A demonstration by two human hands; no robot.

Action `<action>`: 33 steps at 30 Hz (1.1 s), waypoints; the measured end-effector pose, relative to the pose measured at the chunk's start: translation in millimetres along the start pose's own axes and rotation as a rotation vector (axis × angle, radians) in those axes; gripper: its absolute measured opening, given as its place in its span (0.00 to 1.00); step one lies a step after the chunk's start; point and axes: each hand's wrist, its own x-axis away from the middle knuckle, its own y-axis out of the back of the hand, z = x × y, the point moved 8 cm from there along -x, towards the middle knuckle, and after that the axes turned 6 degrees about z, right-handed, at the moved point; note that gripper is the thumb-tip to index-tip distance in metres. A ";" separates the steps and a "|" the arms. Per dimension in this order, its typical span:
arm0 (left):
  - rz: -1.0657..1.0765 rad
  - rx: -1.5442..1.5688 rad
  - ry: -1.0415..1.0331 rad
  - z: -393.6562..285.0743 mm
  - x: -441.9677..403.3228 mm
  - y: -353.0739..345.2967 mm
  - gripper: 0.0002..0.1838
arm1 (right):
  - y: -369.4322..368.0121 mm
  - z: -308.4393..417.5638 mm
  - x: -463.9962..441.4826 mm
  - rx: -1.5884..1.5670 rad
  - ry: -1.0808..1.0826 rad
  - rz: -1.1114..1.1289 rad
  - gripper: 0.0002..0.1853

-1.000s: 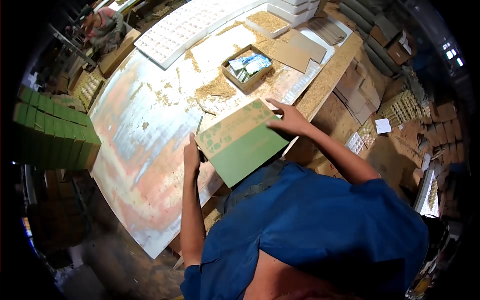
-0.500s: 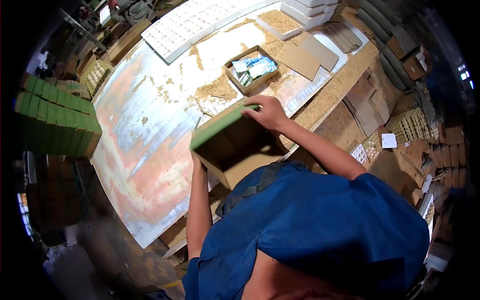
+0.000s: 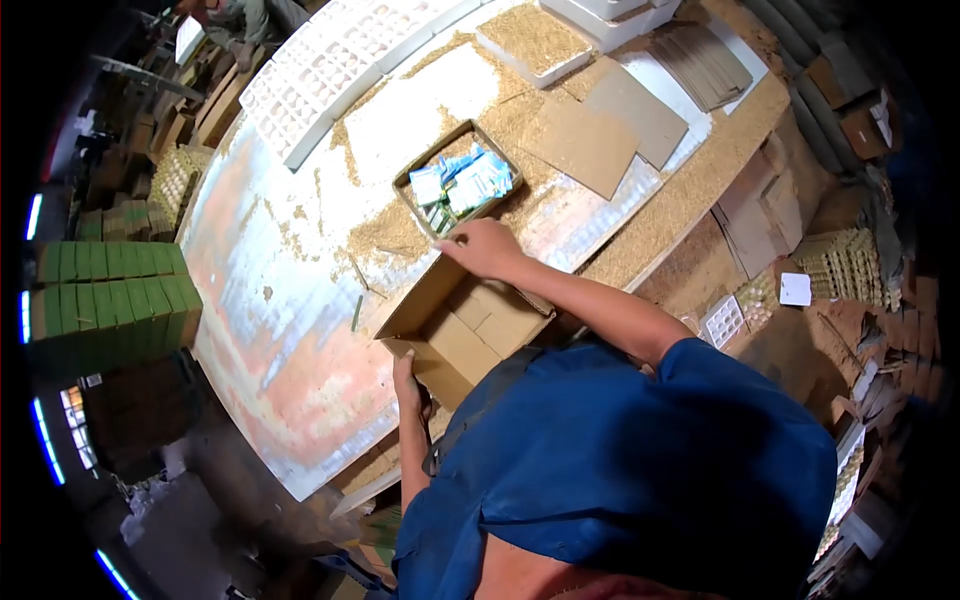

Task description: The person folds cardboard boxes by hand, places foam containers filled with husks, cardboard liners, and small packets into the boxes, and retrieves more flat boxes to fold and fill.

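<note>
We see the bare left hand [image 3: 410, 388] gripping the left wall of an open cardboard box with a plain brown inside [image 3: 462, 335], thumb on the inner face, the other fingers mostly hidden; the bare right hand [image 3: 487, 248] has its fingers curled at the box's far rim, though we cannot tell whether they pinch it; the box sits tilted by the near edge of a worn white-and-pink tabletop [image 3: 290, 380], its opening towards the blue shirt [image 3: 640, 430]; just beyond the right fingers we find a shallow brown cardboard tray [image 3: 504, 198] of blue-and-white sachets [image 3: 465, 180]; a thin green strip [image 3: 357, 313] lies left of the box; farther out we see flat brown cardboard sheets [image 3: 580, 150] and a white tray [image 3: 562, 70] filled with straw-coloured shavings; green cardboard boxes [image 3: 115, 310] stand stacked at the left.
</note>
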 end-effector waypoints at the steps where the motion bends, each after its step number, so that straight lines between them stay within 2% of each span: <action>1: 0.006 0.009 -0.050 -3.9 -5.7 -3.9 0.22 | 18.1 -22.5 -13.2 -0.120 -0.032 -0.043 0.21; 2: -0.003 0.010 -0.049 -5.5 -8.5 -7.8 0.22 | 39.6 -50.7 -30.3 -0.240 -0.069 -0.083 0.18; 3: -0.005 -0.034 -0.101 -11.6 -9.5 -13.3 0.21 | 79.8 -75.5 -40.1 -0.360 -0.235 -0.242 0.14; 5: -0.015 -0.076 -0.144 -17.6 -6.9 -23.5 0.20 | 151.8 -160.8 -95.3 -0.550 -0.366 -0.364 0.20; 6: -0.033 -0.099 -0.154 -20.6 -5.5 -28.3 0.19 | 190.1 -175.3 -100.5 -0.540 -0.539 -0.414 0.21; 7: -0.052 -0.123 -0.162 -21.8 -5.2 -31.0 0.19 | 205.4 -223.0 -134.4 -0.531 -0.595 -0.405 0.23; 8: -0.064 -0.119 -0.157 -20.0 -5.8 -31.4 0.19 | 205.2 -259.7 -156.7 -0.820 -0.721 -0.461 0.23; 9: -0.068 -0.133 -0.164 -19.8 -7.4 -32.3 0.18 | 213.2 -276.6 -179.3 -0.947 -0.666 -0.484 0.27; 10: -0.076 -0.148 -0.171 -20.5 -7.5 -32.4 0.18 | 217.9 -303.5 -208.2 -1.005 -0.667 -0.516 0.25; 12: -0.103 -0.164 -0.184 -19.7 -7.2 -30.5 0.17 | 217.5 -311.5 -237.4 -1.080 -0.670 -0.511 0.22; 15: -0.116 -0.177 -0.219 -13.8 -11.4 -22.6 0.16 | 204.0 -331.0 -266.4 -1.240 -0.645 -0.634 0.24; 16: -0.102 -0.178 -0.232 -17.1 -10.7 -24.7 0.16 | 206.7 -324.9 -262.1 -1.194 -0.758 -0.670 0.22; 19: -0.121 -0.221 -0.230 -17.3 -8.1 -22.3 0.16 | 211.5 -324.4 -264.0 -1.116 -0.772 -0.611 0.19; 21: -0.114 -0.236 -0.228 -15.8 -9.0 -19.9 0.16 | 213.0 -328.7 -279.7 -0.951 -0.717 -0.369 0.15; 24: -0.122 -0.231 -0.261 -14.8 -9.6 -21.2 0.16 | 209.6 -337.2 -282.8 -0.888 -0.847 -0.410 0.11; 25: -0.100 -0.237 -0.250 -14.0 -9.9 -19.9 0.16 | 212.7 -337.8 -283.9 -0.771 -0.851 -0.445 0.09; 28: -0.091 -0.241 -0.278 -18.7 -10.2 -22.4 0.16 | 209.5 -333.0 -272.0 -0.766 -0.780 -0.517 0.08; 29: -0.087 -0.218 -0.286 -15.5 -12.5 -19.8 0.16 | 204.5 -355.6 -280.1 -0.832 -0.741 -0.530 0.20; 33: -0.083 -0.229 -0.288 -13.6 -12.7 -19.5 0.17 | 211.4 -315.8 -245.7 -1.020 -0.710 -0.281 0.12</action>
